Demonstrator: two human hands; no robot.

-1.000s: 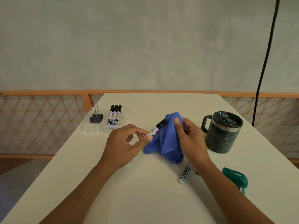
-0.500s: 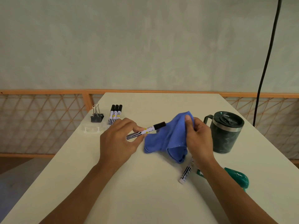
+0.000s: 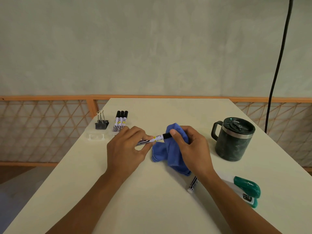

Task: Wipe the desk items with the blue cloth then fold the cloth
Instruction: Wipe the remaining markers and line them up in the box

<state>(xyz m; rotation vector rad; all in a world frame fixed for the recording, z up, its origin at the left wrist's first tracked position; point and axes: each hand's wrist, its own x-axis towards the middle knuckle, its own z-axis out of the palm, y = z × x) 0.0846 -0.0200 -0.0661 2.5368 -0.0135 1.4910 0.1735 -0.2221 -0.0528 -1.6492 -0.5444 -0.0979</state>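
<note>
My left hand pinches a black-capped white marker by its barrel, above the middle of the desk. My right hand grips the blue cloth, with the thumb pressing the cloth's top fold against the marker's black cap. The cloth's lower folds hang down onto the desk. A second marker lies on the desk under my right wrist, partly hidden. Three more markers stand together in a clear tray at the back left.
A black binder clip sits in the tray beside the markers. A dark green lidded mug stands at the right. A green stapler lies near the right front edge. A black cable hangs at the right.
My right hand has moved back left with the cloth, closing it over the marker's cap. My left hand has kept its hold on the marker.
</note>
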